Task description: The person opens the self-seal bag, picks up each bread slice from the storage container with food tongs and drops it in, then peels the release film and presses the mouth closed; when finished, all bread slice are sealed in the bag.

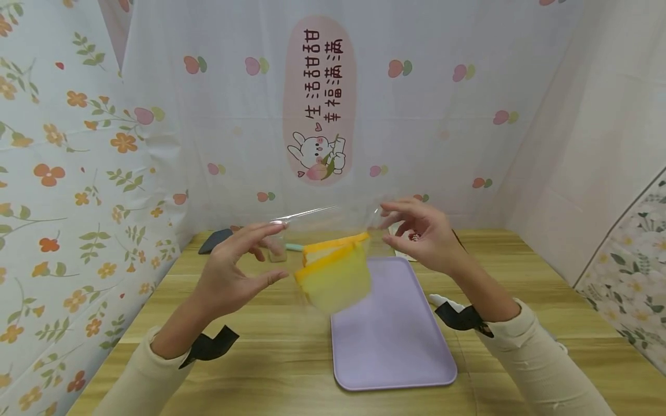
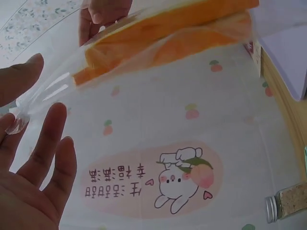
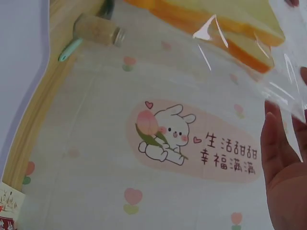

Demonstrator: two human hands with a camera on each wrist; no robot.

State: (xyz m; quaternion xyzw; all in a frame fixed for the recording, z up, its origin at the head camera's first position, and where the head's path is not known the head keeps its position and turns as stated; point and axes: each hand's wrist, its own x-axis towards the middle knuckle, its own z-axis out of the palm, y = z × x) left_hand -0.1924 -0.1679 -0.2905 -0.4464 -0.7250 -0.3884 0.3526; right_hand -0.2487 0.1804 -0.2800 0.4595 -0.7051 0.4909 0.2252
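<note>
A clear plastic bag (image 1: 325, 222) with two yellow bread slices (image 1: 335, 277) with orange-brown crusts hangs in the air between the hands, over the left part of a lilac tray (image 1: 392, 341). My left hand (image 1: 229, 268) holds one upper corner of the bag among its fingers, its thumb standing apart. The opposite corner is held by the fingertips of my right hand (image 1: 421, 234). In the left wrist view the bag (image 2: 53, 88) gathers at the left fingers, with the bread crusts (image 2: 168, 36) beyond. The right wrist view shows the bag's taut film (image 3: 283, 91) by the right fingers.
At the back of the wooden table (image 1: 250, 352) stand a small capped jar (image 1: 277, 251), a mint-green handle (image 1: 294, 247) and a dark grey object (image 1: 214, 241). A printed packet (image 1: 403, 248) lies behind the tray. A white object (image 1: 444, 300) is partly hidden by the right wrist. Patterned curtains enclose the table.
</note>
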